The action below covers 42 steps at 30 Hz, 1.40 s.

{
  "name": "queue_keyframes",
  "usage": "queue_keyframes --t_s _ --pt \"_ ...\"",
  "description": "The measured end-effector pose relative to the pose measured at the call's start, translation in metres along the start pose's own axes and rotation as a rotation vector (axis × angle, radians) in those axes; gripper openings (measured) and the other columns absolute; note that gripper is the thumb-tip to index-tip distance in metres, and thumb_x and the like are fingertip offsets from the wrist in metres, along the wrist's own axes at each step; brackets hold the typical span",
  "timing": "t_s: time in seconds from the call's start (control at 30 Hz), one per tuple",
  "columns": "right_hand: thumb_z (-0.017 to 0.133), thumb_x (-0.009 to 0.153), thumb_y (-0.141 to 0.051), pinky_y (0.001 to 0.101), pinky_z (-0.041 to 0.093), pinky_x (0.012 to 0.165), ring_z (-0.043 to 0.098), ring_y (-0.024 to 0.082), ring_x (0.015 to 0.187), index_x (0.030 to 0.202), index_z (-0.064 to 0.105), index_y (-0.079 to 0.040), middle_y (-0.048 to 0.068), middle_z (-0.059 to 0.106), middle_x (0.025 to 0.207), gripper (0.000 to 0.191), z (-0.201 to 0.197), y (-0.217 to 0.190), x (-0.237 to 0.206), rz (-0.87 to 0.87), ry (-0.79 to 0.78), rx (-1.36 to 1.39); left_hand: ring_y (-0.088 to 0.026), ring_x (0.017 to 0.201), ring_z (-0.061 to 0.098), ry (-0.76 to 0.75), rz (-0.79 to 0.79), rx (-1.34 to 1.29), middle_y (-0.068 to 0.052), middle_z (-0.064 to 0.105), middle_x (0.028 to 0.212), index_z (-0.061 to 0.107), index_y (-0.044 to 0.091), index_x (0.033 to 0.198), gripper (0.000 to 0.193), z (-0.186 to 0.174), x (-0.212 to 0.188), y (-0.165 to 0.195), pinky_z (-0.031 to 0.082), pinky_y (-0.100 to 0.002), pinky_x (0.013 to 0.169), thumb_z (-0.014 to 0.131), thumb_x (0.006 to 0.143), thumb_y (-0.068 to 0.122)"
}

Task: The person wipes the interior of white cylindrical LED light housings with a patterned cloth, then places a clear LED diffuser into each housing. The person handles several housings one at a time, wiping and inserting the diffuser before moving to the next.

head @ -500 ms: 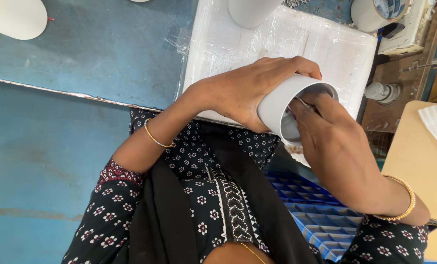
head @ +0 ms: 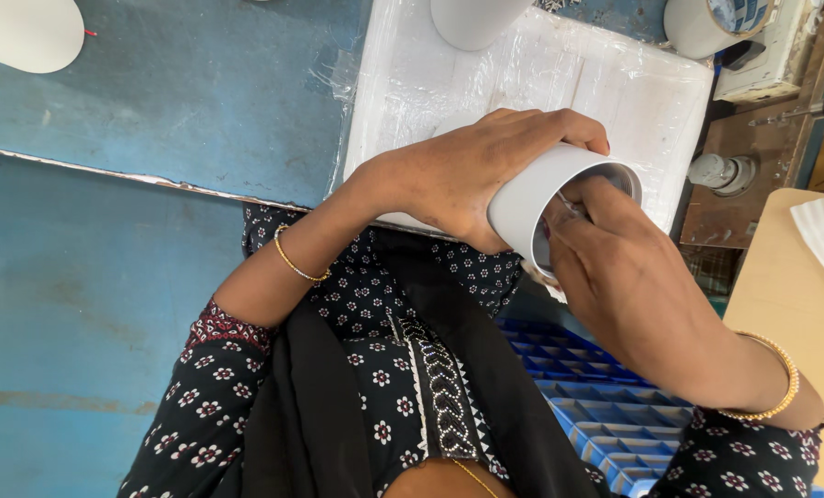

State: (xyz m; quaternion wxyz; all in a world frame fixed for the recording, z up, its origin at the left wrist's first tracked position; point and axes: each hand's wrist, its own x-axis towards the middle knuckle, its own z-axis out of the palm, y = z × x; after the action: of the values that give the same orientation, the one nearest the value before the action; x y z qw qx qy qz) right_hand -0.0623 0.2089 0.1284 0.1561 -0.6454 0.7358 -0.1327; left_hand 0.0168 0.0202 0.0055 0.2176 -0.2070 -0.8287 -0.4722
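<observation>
Seen from above, looking down at two bare hands above the near edge of a blue counter [head: 181,92]. Left hand [head: 472,175] wrapped around a white cylindrical housing [head: 546,198], fingers [head: 560,124] curled over its top side, thumb underneath, gripping it firmly. Housing tilted on its side, held in the air just past the counter's near edge, open mouth turned toward the right hand [head: 624,286]. Right hand pressed up against that open mouth, fingertips [head: 583,198] reaching inside and pinched narrow around something thin and metallic; too little of it visible to tell what it is. Gold bangles on both wrists, dark floral sleeves, black scarf [head: 320,415] hanging down the chest.

Directly behind the hands, a white plastic-wrapped slab [head: 486,83] lying on the counter, with another white cylinder [head: 477,20] standing at its far edge. White rounded dome shape [head: 20,32] at the counter's far left corner. Roll of tape [head: 712,23] at the far right. Small grey fitting [head: 721,172] on a brown board at the right edge. Blue gridded tray [head: 606,415] low down, beneath the right forearm. Tan cardboard [head: 781,286] to the right.
</observation>
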Motion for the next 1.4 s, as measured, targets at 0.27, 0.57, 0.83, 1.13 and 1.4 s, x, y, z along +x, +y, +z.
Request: queue_keyframes --t_s 0.27,0.57,0.83,1.13,1.4 --pt "0.070 0.074 0.000 0.0444 0.053 0.072 0.062 0.035 0.084 0.083 0.069 0.004 0.018 0.058 0.092 0.011 -0.007 0.006 -0.004 -0.043 -0.207 -0.130 -0.028 0.135 0.059 -0.019 -0.002 0.000 -0.003 0.058 0.141 0.032 0.019 0.150 0.111 0.008 -0.006 0.004 0.035 -0.049 0.121 0.097 0.060 0.025" --pt "0.068 0.064 -0.002 0.0384 0.054 0.085 0.062 0.026 0.100 0.092 0.074 0.001 0.008 0.062 0.105 0.029 -0.016 0.034 -0.003 -0.386 -0.359 -0.499 -0.029 0.133 0.058 -0.044 -0.007 -0.007 -0.004 0.059 0.141 0.034 0.018 0.149 0.112 0.018 0.002 -0.004 0.034 -0.051 0.120 0.097 0.057 0.025" --pt "0.069 0.071 -0.012 0.0361 0.049 0.098 0.058 0.023 0.112 0.087 0.073 -0.006 0.001 0.059 0.114 0.017 -0.030 0.047 -0.003 -0.597 -0.625 -1.031 -0.031 0.138 0.055 -0.068 0.034 0.002 -0.006 0.054 0.147 0.030 0.017 0.151 0.114 0.019 0.012 -0.006 0.036 -0.050 0.119 0.098 0.060 0.030" --pt "0.069 0.069 -0.015 0.0309 0.051 0.094 0.064 0.020 0.107 0.100 0.078 -0.002 0.006 0.069 0.112 0.034 -0.083 0.045 -0.015 -0.669 0.019 -0.909 -0.028 0.137 0.059 -0.070 0.021 -0.072 -0.005 0.056 0.144 0.032 0.017 0.149 0.108 0.006 0.043 -0.003 0.046 -0.043 0.120 0.098 0.064 0.028" --pt "0.086 0.088 -0.009 0.0397 0.054 0.075 0.067 0.029 0.087 0.095 0.070 0.002 0.011 0.069 0.102 0.020 -0.090 0.050 -0.035 -0.255 0.246 -0.465 -0.029 0.137 0.059 -0.026 0.031 -0.122 -0.007 0.052 0.146 0.032 0.015 0.146 0.106 0.015 0.054 -0.006 0.050 -0.042 0.121 0.101 0.066 0.028"
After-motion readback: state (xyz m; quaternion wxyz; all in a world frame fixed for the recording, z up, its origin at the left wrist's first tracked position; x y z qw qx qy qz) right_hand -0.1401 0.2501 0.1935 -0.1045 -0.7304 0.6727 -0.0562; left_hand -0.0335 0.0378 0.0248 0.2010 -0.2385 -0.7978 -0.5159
